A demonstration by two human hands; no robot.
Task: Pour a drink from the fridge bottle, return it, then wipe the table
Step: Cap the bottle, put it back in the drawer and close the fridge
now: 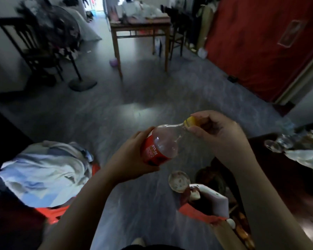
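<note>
Above the grey floor point(116, 109), close before us, our bottle point(163, 143) lies tilted. Its long axis runs from lower left to upper right, and its yellow cap point(190, 121) points up and away. Our left hand point(132, 157) wraps the red-labelled body, while our right hand point(219, 134) pinches the cap between thumb and fingers. A heap of pale cloth point(43, 170) lies below at left, and a dark table point(287, 186) sits at right. Farther off stand a wooden table point(139, 27), a floor fan point(61, 27) and a red panel point(260, 42).
</note>
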